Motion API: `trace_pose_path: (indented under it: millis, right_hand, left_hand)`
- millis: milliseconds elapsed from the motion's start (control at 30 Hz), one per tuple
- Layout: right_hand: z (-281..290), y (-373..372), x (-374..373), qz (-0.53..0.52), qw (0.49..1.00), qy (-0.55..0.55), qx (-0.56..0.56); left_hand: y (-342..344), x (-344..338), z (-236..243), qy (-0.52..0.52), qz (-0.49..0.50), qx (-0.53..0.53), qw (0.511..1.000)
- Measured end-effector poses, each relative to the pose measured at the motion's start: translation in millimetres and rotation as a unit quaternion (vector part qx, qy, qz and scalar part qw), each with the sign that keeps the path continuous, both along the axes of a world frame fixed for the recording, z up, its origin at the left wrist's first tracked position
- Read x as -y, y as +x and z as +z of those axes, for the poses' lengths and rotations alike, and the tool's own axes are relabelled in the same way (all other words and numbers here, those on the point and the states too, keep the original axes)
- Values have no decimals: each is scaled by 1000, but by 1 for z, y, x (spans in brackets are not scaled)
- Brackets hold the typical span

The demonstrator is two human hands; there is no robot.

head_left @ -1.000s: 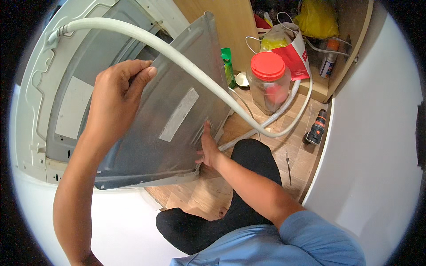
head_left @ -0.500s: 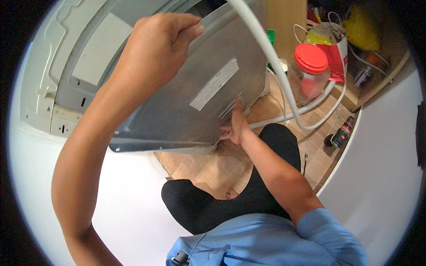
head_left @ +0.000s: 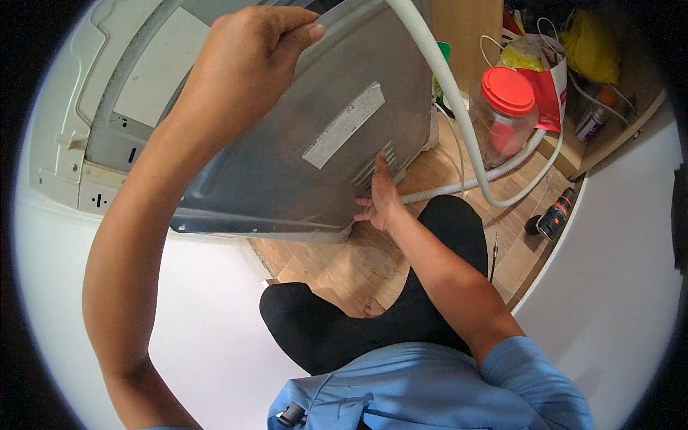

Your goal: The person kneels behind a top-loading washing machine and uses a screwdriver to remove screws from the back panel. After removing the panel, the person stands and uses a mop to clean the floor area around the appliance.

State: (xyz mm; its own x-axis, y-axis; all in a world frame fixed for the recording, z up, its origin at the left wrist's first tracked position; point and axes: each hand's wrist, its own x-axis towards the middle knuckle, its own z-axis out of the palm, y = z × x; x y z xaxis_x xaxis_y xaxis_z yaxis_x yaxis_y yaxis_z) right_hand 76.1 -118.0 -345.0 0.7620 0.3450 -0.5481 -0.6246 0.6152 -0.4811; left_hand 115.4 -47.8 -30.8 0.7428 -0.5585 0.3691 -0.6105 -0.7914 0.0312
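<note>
A large grey sheet-metal panel [head_left: 272, 193] stands tilted against the back of a white appliance [head_left: 54, 136]. A pale label and a set of vent slots mark its face. High up, my left hand [head_left: 251, 54] pinches the panel's upper edge between thumb and fingers. My right hand [head_left: 381, 199] rests low on the panel beside the vent slots, its fingers spread. Between the panel's upper left edge and the appliance there is a gap, and part of the dark interior shows through it.
A white hose [head_left: 469, 143] loops down at the right. Beyond it stand a clear jar with a red lid [head_left: 507, 92] and a red-and-white bag [head_left: 548, 86] by a wooden cabinet [head_left: 464, 43]. A power drill [head_left: 555, 215] and a screwdriver [head_left: 494, 256] are on the floor tiles.
The panel's lower left corner has shifted slightly up and left, and the panel's tilt has changed a little. My left hand has moved slightly up; my right hand stays on the panel.
</note>
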Motion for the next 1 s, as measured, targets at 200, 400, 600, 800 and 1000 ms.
trace_pose_path:
  millis: [200, 400, 600, 800, 1000]
  right_hand:
    - [-11, 4, -5, 30, 1000, 6, 3]
    - [-4, -4, -4, 38, 999, -9, 8]
    - [5, -24, 35, 115, 884, -393, 226]
    - [36, -73, 223, 279, 872, -335, 222]
    - [-159, -111, 303, 364, 694, -618, -62]
  left_hand:
    - [-6, -22, -14, -17, 42, 4, 999]
    - [-4, -25, -18, 22, -68, 102, 992]
    - [-12, -16, -25, 206, 23, 280, 937]
    - [-16, -27, -52, 223, 86, 323, 916]
    - [-16, -27, -69, 269, 157, 355, 882]
